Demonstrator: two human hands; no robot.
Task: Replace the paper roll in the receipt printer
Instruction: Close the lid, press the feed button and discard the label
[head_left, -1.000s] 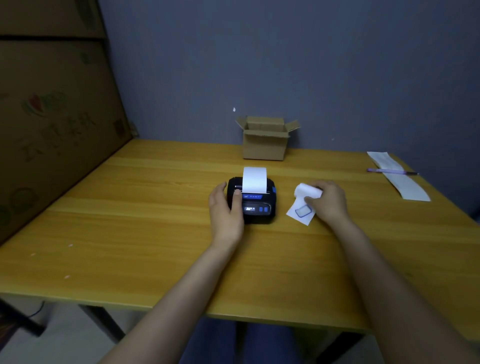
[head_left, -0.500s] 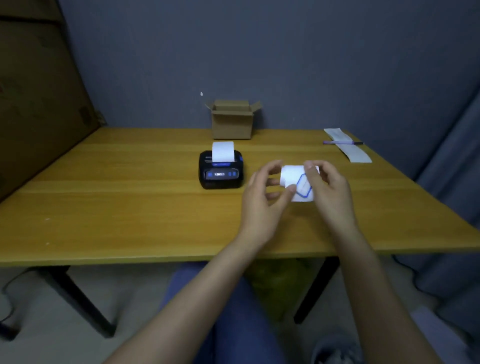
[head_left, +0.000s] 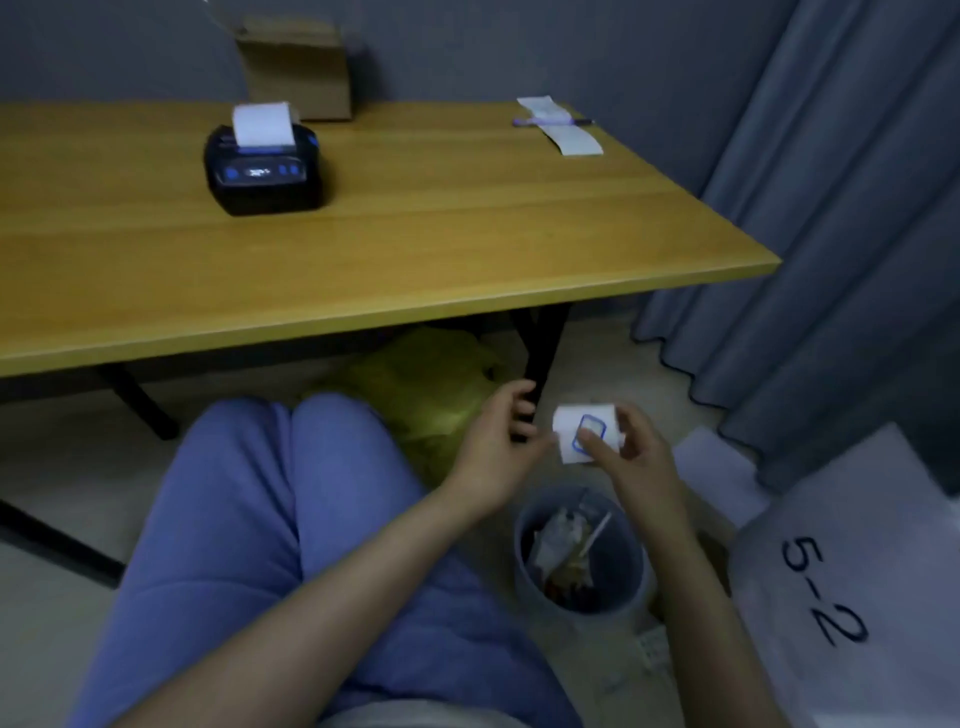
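Note:
The black receipt printer (head_left: 262, 174) stands on the wooden table (head_left: 415, 249), with a white strip of paper (head_left: 261, 123) sticking up from its top slot. Below the table's front edge, my right hand (head_left: 626, 454) grips a small white paper roll (head_left: 584, 431) whose loose end bears a blue outline. My left hand (head_left: 496, 441) pinches the roll's left edge with its fingertips. Both hands hover above a grey waste bin (head_left: 576, 556) on the floor.
A cardboard box (head_left: 298, 65) stands at the table's back. A long paper strip (head_left: 561, 127) and a purple pen (head_left: 550, 122) lie at the back right. A yellow bag (head_left: 421, 384) sits under the table beside a black table leg (head_left: 540, 353). Grey curtain (head_left: 841, 208) hangs on the right.
Both hands carried the paper roll off the table, down and to the right, over the waste bin. My view tilted down toward my lap and the floor. The printer stayed put.

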